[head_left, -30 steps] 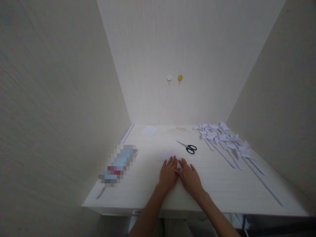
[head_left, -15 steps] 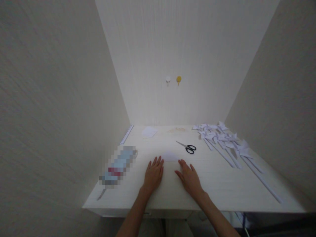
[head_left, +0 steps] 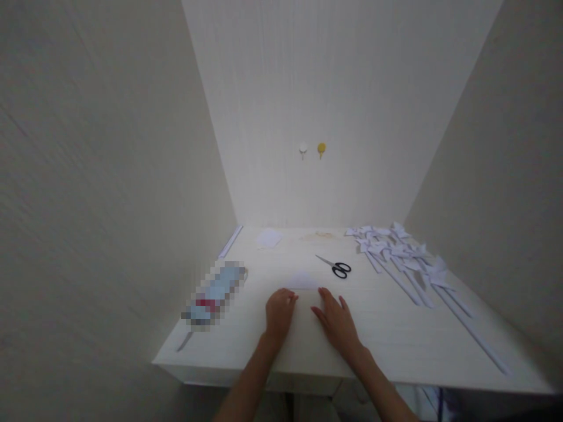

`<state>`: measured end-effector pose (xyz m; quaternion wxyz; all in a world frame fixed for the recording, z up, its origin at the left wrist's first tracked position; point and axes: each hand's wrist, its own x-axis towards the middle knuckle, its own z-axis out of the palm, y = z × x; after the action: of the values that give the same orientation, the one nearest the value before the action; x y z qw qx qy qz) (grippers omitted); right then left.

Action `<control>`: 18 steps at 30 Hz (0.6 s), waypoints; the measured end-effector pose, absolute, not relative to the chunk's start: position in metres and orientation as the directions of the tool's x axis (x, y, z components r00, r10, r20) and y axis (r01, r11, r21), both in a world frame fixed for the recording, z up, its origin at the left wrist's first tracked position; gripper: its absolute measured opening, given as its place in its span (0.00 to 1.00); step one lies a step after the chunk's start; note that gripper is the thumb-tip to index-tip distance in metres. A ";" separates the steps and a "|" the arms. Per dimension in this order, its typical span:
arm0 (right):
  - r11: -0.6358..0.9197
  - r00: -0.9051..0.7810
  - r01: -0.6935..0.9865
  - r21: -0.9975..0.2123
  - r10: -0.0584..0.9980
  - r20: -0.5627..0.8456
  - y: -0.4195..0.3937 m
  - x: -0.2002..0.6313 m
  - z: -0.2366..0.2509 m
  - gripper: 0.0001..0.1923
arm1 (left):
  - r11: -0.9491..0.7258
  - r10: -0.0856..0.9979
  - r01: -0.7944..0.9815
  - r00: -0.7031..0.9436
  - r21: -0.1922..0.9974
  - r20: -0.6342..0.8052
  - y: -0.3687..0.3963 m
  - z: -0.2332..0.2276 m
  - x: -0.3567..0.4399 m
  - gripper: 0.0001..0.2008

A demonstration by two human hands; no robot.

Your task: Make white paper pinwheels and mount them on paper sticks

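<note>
A small white sheet of paper (head_left: 302, 279), roughly triangular in outline, lies on the table in front of me. At its near left corner is my left hand (head_left: 280, 312), fingers curled in and thumb close to them; nothing shows between them. My right hand (head_left: 336, 319) rests at the near right corner, its fingertips on or beside the paper's edge, fingers and thumb apart. Black-handled scissors (head_left: 338, 268) lie just beyond my right hand, blades pointing left.
Several white paper pinwheels (head_left: 398, 251) on paper sticks cover the right side. A pixelated blue and red item (head_left: 217, 293) lies left. Farther back are more white paper (head_left: 269, 237) and a rolled paper stick (head_left: 230, 241). Two hooks (head_left: 321, 148) hang on the back wall.
My left hand has gone from flat with fingers stretched to curled, shifting slightly right at the paper's near edge. My right hand stays about where it was. The view has tilted slightly.
</note>
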<state>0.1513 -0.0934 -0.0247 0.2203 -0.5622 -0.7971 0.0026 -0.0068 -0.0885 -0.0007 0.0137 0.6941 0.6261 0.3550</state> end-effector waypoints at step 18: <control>0.318 -0.239 0.915 -0.249 0.923 0.301 -0.093 0.147 -0.016 0.21 | -0.313 0.942 0.902 0.257 0.296 0.215 -0.091 -0.007 0.037 0.21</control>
<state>0.1474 -0.0933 -0.0164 0.1989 -0.5838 -0.7871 0.0106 0.0374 -0.0915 -0.0066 0.0562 0.7907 0.5832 0.1774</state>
